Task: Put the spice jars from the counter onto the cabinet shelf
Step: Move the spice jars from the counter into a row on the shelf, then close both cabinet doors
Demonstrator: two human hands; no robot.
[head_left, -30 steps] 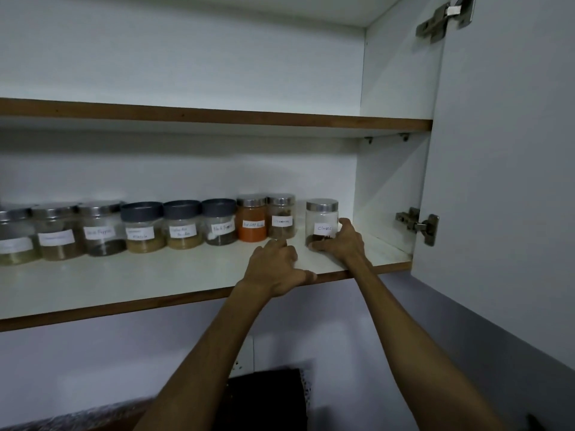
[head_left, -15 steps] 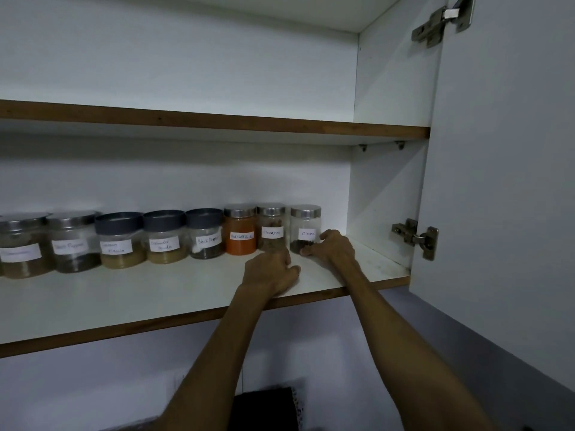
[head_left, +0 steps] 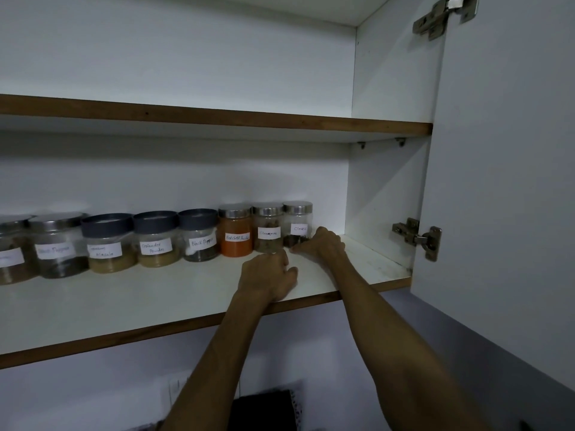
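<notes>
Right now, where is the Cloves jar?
In the head view, the Cloves jar stands rightmost in the row on the lower shelf, beside the cinnamon jar, with the right hand at its base.

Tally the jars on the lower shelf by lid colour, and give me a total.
Silver metal lids: 5, from the Cloves jar to the cut-off jar at the left edge.
Dark grey lids: 3, among them the Coriander Powder jar.
Total: 8 jars.

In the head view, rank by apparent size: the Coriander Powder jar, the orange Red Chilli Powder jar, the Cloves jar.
1. Coriander Powder jar, widest.
2. Red Chilli Powder jar.
3. Cloves jar, though the right hand hides part of it.
</notes>
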